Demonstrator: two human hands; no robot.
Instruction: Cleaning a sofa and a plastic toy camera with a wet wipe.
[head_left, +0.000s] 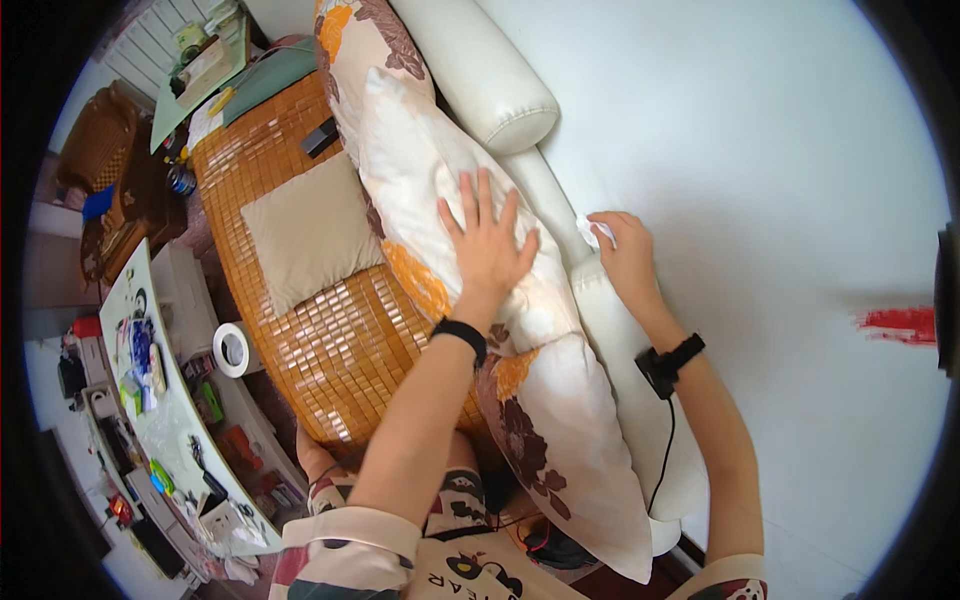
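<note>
My left hand (487, 240) lies with spread fingers on a large white cushion (405, 165) printed with orange and brown flowers, and holds nothing. A crumpled piece of white tissue or cloth (597, 229) is pinched in my right hand (626, 251), at the gap between two rolls of the white sofa back (517, 105), close to the wall. Another flowered cushion (562, 427) leans nearer to my body. Both wrists bear black bands; a small black device with a cable sits on the right one.
A beige pillow (311, 232) and a small black object (319, 138) lie on the sofa's bamboo mat (330, 345). At left stand a cluttered white table (169, 420), a white paper-like roll (231, 350) and a carved wooden chair (112, 165). The white wall (750, 187) is at right.
</note>
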